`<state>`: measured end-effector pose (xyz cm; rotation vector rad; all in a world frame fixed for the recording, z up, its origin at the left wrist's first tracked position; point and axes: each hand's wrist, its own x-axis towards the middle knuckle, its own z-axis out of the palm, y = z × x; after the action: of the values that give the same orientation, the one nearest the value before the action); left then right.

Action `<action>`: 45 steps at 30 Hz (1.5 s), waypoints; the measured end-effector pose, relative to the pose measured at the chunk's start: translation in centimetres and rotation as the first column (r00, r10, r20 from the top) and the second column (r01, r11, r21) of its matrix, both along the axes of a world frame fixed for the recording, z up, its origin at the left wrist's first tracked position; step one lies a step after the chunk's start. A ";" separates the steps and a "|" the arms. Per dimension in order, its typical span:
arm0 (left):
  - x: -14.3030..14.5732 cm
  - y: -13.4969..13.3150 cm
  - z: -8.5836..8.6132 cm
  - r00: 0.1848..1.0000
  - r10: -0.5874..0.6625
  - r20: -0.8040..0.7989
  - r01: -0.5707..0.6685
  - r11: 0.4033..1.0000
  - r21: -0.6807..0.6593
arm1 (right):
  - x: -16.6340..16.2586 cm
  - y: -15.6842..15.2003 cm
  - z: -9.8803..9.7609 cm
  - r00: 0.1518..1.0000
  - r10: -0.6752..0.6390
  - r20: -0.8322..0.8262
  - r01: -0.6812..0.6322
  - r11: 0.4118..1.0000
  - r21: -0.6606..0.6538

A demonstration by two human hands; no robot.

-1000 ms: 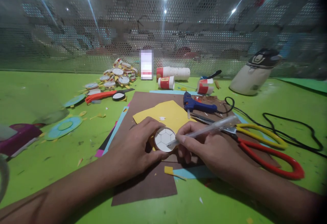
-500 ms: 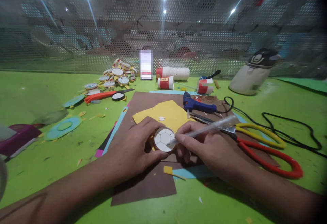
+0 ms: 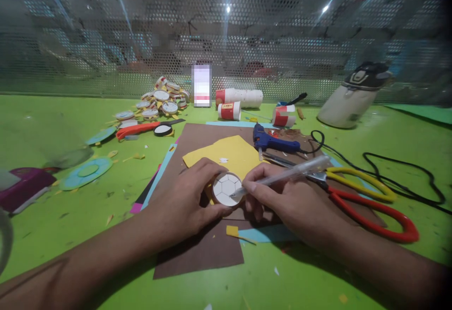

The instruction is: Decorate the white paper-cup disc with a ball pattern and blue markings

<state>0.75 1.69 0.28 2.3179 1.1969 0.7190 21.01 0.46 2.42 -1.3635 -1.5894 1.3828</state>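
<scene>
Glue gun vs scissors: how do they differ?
Colour: the glue gun is blue; the scissors have one red and one yellow handle.
Size: the scissors look much longer than the glue gun.
Cord: the glue gun trails a black cord; the scissors have none.
Place: the glue gun lies farther back, in the clear; the scissors' blades run behind the pen in the right hand.
Shared: both lie flat, unheld, right of the yellow sheet.

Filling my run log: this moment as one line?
left hand: holds soccer-pattern disc; right hand: pen tip on disc; beneath: yellow paper; nearby: scissors, glue gun
</scene>
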 end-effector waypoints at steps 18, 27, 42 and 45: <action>0.1 0.2 0.0 1.000 -0.001 0.004 0.001 1.000 0.000 | 0.1 0.0 -0.1 1.000 0.001 0.000 -0.001 1.000 0.011; 0.0 0.0 -0.1 1.000 -0.003 0.010 0.003 1.000 0.010 | -0.2 0.0 0.4 0.999 -0.010 0.039 0.010 1.000 -0.007; -0.1 0.1 -0.1 1.000 0.007 -0.003 -0.007 1.000 0.000 | -0.1 0.0 0.1 0.999 0.016 0.037 -0.016 1.000 0.001; 0.0 0.1 -0.2 1.000 0.009 -0.003 -0.009 1.000 -0.007 | -0.1 -0.1 0.5 0.997 0.013 0.077 -0.011 1.000 -0.019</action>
<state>0.71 1.79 0.12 2.3100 1.2097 0.7137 20.89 0.35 2.88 -1.4364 -1.6405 1.3703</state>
